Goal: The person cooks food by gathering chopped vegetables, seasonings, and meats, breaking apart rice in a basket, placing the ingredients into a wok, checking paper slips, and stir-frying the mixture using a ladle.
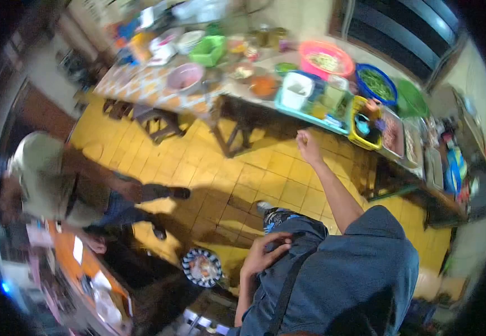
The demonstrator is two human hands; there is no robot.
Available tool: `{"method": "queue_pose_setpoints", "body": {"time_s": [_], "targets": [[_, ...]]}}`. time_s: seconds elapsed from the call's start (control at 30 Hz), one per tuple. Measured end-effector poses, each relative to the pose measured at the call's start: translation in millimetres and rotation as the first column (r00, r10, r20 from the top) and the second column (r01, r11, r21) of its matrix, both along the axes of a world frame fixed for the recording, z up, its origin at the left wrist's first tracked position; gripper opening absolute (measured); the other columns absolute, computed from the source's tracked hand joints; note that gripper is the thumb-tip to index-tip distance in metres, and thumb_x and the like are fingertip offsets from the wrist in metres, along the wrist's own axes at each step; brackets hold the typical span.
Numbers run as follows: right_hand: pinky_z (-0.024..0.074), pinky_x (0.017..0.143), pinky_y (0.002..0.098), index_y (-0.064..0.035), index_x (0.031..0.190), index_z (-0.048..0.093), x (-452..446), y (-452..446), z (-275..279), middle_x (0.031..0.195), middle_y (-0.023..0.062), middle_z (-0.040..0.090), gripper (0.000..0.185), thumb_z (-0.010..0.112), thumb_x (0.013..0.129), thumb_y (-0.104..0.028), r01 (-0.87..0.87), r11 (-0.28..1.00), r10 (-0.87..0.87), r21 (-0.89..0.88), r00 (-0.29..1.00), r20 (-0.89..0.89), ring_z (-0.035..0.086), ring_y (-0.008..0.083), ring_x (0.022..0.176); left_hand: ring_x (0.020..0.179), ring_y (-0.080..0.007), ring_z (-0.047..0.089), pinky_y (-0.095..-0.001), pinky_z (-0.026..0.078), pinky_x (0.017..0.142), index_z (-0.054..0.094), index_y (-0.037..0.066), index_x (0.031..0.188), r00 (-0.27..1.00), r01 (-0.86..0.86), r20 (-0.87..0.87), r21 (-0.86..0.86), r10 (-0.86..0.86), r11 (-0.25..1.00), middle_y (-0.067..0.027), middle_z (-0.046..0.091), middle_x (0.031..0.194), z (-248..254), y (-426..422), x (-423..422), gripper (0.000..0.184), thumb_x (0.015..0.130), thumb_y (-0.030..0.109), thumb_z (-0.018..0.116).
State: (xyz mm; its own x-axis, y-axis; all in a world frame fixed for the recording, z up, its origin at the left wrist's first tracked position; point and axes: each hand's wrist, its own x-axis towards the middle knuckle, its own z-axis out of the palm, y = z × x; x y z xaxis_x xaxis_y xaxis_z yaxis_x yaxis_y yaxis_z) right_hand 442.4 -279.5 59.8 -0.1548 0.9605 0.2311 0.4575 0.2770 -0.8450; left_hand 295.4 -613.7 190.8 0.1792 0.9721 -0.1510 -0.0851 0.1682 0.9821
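Observation:
My right hand (308, 147) is stretched out in front of the table, with its fingers curled closed and nothing visible in them. Closest to it is a light-blue tray (315, 116) holding a white container (297, 91) and other items. Low at my front, my left hand (266, 253) hangs beside my dark trousers (304, 227), its fingers loosely extended and holding nothing. A yellow basket (364, 140) with assorted items stands at the table edge, right of my right hand.
A pink basin (325, 57), a blue basin of greens (376, 84) and a green bowl (207, 51) stand on the long table. A person (58, 179) is at the left, near an orange-topped table (66, 252). A patterned round dish (202, 267) sits low ahead of my left hand.

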Motion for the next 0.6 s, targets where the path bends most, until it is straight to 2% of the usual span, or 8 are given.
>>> {"method": "queue_pose_setpoints", "body": {"time_s": [0.03,0.2,0.27,0.43,0.47,0.5,0.53,0.6], "targets": [[0.0473,0.06,0.028,-0.0027,0.107,0.055,13,8,9,0.091,0.0086,0.061,0.024,0.054,0.088,-0.017,0.041,0.999,-0.039,0.029,0.997,-0.066,0.06,0.0141,0.066,0.085,-0.0116,0.058,-0.0264,0.045,0.078,0.06,0.002,0.105,1.0,-0.018,-0.019,-0.052,0.017,0.998,-0.0046,0.064,0.09,-5,7,-2,0.026,0.081,0.01,0.065],[0.0485,0.068,0.0297,-0.0041,0.107,0.056,77,53,70,0.093,0.0112,0.061,0.026,0.057,0.084,-0.014,0.226,0.97,-0.212,0.093,0.967,-0.139,0.061,0.0206,0.073,0.086,-0.0114,0.058,-0.0254,0.045,0.077,0.06,-0.001,0.102,0.994,-0.092,0.028,-0.277,0.104,0.957,-0.0046,0.063,0.088,-10,77,-10,0.023,0.082,0.01,0.064],[0.0479,0.066,0.029,-0.0029,0.108,0.054,101,86,81,0.096,0.0106,0.061,0.028,0.059,0.082,-0.012,0.227,0.968,-0.192,0.107,0.945,-0.266,0.059,0.0182,0.07,0.088,-0.0122,0.057,-0.0253,0.045,0.079,0.059,-0.002,0.105,0.996,-0.088,-0.051,-0.217,0.079,0.972,-0.0056,0.063,0.091,-29,121,-17,0.025,0.083,0.008,0.063],[0.0478,0.076,0.0319,-0.003,0.109,0.054,170,208,87,0.103,0.014,0.06,0.03,0.061,0.081,-0.012,0.31,0.95,-0.3,0.041,0.94,-0.159,0.059,0.0252,0.094,0.087,-0.0132,0.058,-0.0262,0.045,0.078,0.061,0.0,0.102,0.976,-0.203,-0.127,-0.231,0.177,0.951,-0.0066,0.064,0.092,-33,261,-6,0.022,0.085,0.013,0.062],[0.047,0.077,0.0344,-0.0043,0.11,0.054,191,237,81,0.102,0.0162,0.059,0.031,0.061,0.081,-0.015,0.232,0.892,-0.241,0.387,0.97,-0.025,0.059,0.0288,0.092,0.09,-0.0128,0.056,-0.0252,0.044,0.079,0.058,-0.001,0.106,0.962,-0.221,-0.207,-0.197,0.18,0.955,-0.0071,0.063,0.096,-33,285,-3,0.025,0.085,0.013,0.061],[0.0463,0.075,0.0368,-0.0049,0.111,0.055,198,240,105,0.1,0.0178,0.059,0.034,0.063,0.08,-0.017,0.298,0.915,-0.302,0.273,0.953,-0.029,0.059,0.0307,0.088,0.09,-0.0128,0.056,-0.0252,0.044,0.079,0.058,-0.001,0.106,0.971,-0.157,-0.218,-0.256,0.101,0.954,-0.0071,0.063,0.096,-27,302,-2,0.025,0.085,0.013,0.061],[0.0464,0.071,0.0368,-0.0047,0.11,0.055,208,242,130,0.097,0.0181,0.058,0.034,0.064,0.08,-0.018,0.339,0.854,-0.392,0.395,0.918,0.061,0.059,0.0308,0.082,0.091,-0.0128,0.056,-0.0252,0.044,0.079,0.057,-0.001,0.109,0.976,-0.152,-0.189,-0.235,0.108,0.96,-0.0071,0.062,0.098,-23,326,3,0.028,0.085,0.013,0.061],[0.0481,0.069,0.0358,-0.0046,0.108,0.057,243,250,152,0.1,0.0178,0.059,0.031,0.063,0.08,-0.017,0.481,0.857,-0.451,0.185,0.874,-0.183,0.061,0.0316,0.082,0.091,-0.013,0.055,-0.0252,0.043,0.079,0.052,-0.001,0.116,0.986,-0.127,-0.137,-0.225,0.098,0.966,-0.007,0.061,0.1,-8,359,11,0.037,0.085,0.014,0.062]]}}
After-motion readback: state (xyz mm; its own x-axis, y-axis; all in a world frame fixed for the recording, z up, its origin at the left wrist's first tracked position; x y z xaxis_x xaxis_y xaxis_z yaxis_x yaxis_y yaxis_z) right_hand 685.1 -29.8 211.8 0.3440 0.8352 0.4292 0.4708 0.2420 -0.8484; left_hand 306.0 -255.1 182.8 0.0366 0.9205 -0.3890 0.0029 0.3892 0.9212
